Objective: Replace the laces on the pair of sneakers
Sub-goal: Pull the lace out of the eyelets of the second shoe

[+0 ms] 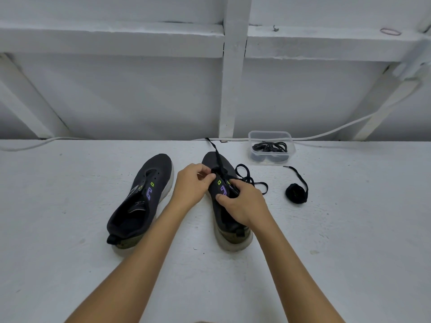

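Centrally, the right sneaker (229, 206) sat on the white table (70, 229) — left hand (190, 185) pinching its black lace (218, 157), right hand (245, 203) gripping the tongue; the unlaced left sneaker (142, 197) lay at nine o'clock, a coiled lace (295, 193) at three.

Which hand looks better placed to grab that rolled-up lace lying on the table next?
Probably the right hand: the rolled-up lace lies on its side of the right sneaker, while the left hand would have to cross over the shoe.
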{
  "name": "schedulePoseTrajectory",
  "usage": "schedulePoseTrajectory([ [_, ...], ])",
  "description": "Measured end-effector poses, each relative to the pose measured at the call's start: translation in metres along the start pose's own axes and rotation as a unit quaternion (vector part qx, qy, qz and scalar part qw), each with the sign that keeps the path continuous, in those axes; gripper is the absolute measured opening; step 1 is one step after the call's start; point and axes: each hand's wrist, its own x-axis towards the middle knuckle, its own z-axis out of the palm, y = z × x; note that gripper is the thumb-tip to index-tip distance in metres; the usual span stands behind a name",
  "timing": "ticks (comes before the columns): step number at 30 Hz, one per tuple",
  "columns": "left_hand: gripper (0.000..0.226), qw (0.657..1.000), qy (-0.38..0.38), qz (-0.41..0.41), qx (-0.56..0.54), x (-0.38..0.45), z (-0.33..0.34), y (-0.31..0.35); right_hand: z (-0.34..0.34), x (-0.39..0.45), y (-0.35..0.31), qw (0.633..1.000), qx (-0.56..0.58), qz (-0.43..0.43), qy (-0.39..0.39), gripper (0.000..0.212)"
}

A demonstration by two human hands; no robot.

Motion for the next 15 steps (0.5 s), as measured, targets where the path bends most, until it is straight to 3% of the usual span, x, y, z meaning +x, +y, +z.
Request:
schedulePoseTrajectory([
  [11, 0.015, 0.996, -0.036, -0.067, -0.055, 0.005, -0.008, 0.004, 0.0, -0.002, 0.0, 1.0, 0.009, 0.007, 0.008, 0.041],
  [15, 0.012, 0.998, -0.024, -0.04, -0.045, 0.0, -0.001, -0.001, 0.0, -0.001, -0.001, 1.0, 0.005, 0.01, 0.008, 0.04],
])
